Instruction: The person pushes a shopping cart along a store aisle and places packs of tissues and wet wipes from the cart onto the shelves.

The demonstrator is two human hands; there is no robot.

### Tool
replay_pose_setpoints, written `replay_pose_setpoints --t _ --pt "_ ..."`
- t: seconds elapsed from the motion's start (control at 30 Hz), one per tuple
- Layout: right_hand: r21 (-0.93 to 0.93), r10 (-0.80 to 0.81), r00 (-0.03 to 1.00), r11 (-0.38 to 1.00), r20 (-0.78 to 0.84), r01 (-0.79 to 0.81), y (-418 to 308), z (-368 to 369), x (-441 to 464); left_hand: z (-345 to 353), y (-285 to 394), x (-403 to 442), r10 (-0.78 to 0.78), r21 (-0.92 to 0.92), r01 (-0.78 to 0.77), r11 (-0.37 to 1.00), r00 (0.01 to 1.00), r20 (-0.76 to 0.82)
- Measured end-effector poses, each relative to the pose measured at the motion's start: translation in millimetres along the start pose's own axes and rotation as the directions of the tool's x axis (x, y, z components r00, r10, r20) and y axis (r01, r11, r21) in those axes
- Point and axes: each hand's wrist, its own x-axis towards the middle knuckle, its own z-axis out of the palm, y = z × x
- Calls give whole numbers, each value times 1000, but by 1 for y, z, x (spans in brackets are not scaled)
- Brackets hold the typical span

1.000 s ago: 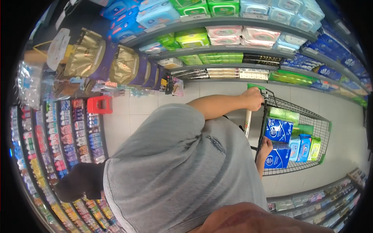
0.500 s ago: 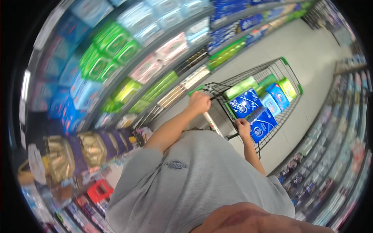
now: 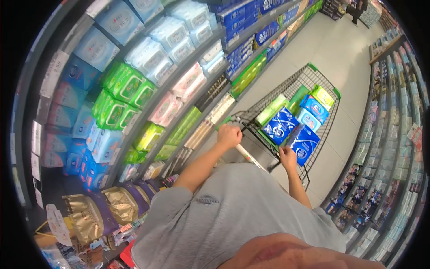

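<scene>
Shelving (image 3: 197,52) at left, stacked with soft packs (image 3: 125,84). Left hand (image 3: 230,136) next, wrapped round cart handle (image 3: 248,155). Blue packs (image 3: 281,126) sit in cart (image 3: 312,67), near end. Right hand (image 3: 288,157) curled against that end (can't tell whether it's pinching a pack or the cart). Lime pack (image 3: 322,97) farther in, racks (image 3: 385,49) far right.

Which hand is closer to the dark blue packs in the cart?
Right. The right hand is just beside the dark blue packs; the left hand is farther off, gripping the left end of the handle.
</scene>
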Motion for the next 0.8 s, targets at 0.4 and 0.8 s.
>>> replay_pose_setpoints --t 0.4,0.8 --pt "-118 194 978 972 -79 -202 24 -11 -22 -11 17 35 -272 371 2 928 683 678" --pt "-142 259 963 953 -72 -267 26 -35 7 14 23 82 -331 388 -101 916 354 874"
